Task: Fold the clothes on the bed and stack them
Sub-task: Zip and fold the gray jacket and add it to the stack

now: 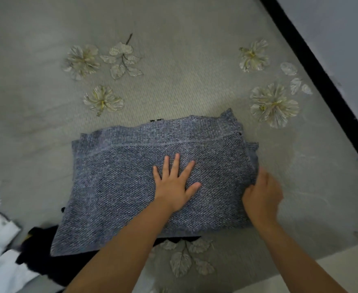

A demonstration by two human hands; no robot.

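A blue-grey knitted garment point(120, 182) lies folded into a rough rectangle on the bed point(173, 85). My left hand point(174, 182) presses flat on its middle with the fingers spread. At the garment's right edge my right hand point(262, 195) has its fingers curled under the folded layers, gripping that edge. A black garment point(40, 265) lies partly under the knit at the lower left, with small bits showing at the far edge. White clothing point(0, 256) lies at the lower left corner.
The bedspread is grey-green with raised fabric flowers point(273, 104) and leaves point(123, 60). The bed's dark edge point(313, 66) runs diagonally at the upper right, with the floor point(343, 28) beyond. The near edge of the bed is at the lower right.
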